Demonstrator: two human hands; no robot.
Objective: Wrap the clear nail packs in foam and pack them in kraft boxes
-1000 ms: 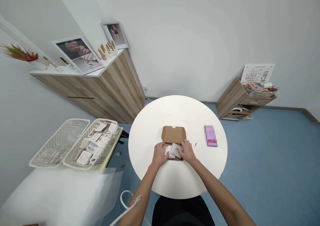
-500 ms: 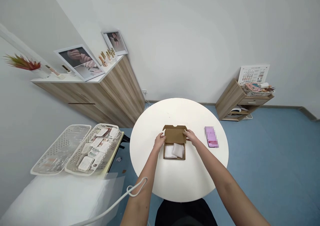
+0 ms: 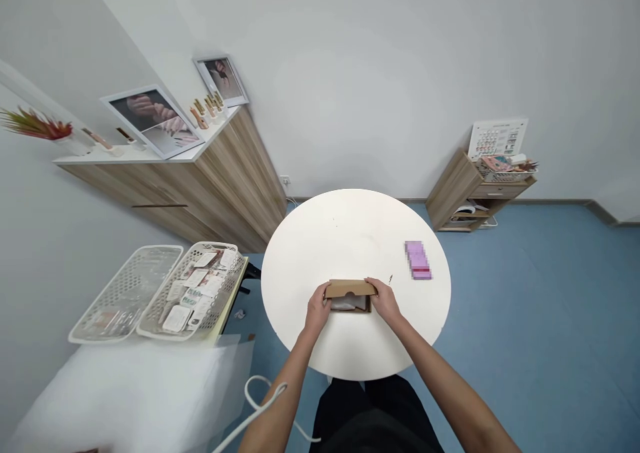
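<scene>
A small brown cardboard box (image 3: 350, 287) lies on the round white table (image 3: 350, 239), its hinged lid folded partway down over the tray. Through the gap at the front, part of a white wrapped packet (image 3: 349, 302) shows inside; the lid hides the rest. My left hand (image 3: 319, 306) grips the lid's left corner with its fingers closed. At the opposite corner my right hand (image 3: 384, 298) pinches the lid in the same way. A blurred purple item (image 3: 418, 260) lies to the right on the table.
Two white plastic baskets stand at the left, one (image 3: 193, 293) holding cards and papers. A wooden cabinet (image 3: 245, 179) with framed pictures is behind them. A small shelf unit (image 3: 480, 193) stands at the back right. A white cable (image 3: 260, 409) hangs near my left forearm.
Both hands have swung the box lid from standing open down toward me, so it now covers much of the packets. The view has shifted slightly.
</scene>
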